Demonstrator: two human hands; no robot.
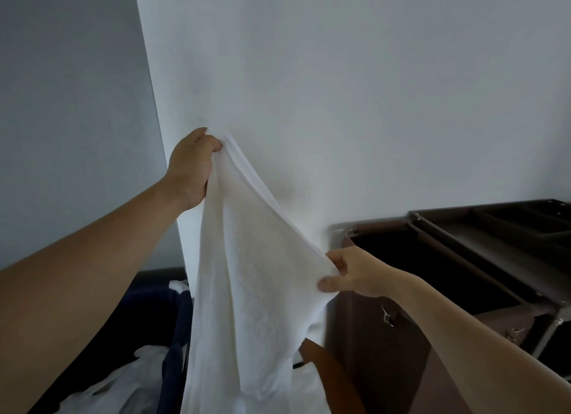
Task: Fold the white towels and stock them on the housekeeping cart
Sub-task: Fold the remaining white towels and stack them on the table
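While the towel [247, 274] hangs unfolded in the air, the left hand [190, 166] grips its top corner and the right hand [355, 274] pinches its edge; folding looks barely begun, and the cart [463, 259] tray shows no towels.

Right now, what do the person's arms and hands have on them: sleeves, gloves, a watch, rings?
The left hand and the right hand are ungloved, and no ring shows. The left forearm and the right forearm are bare to the frame edge: no sleeve, watch, wristband or marking is visible.
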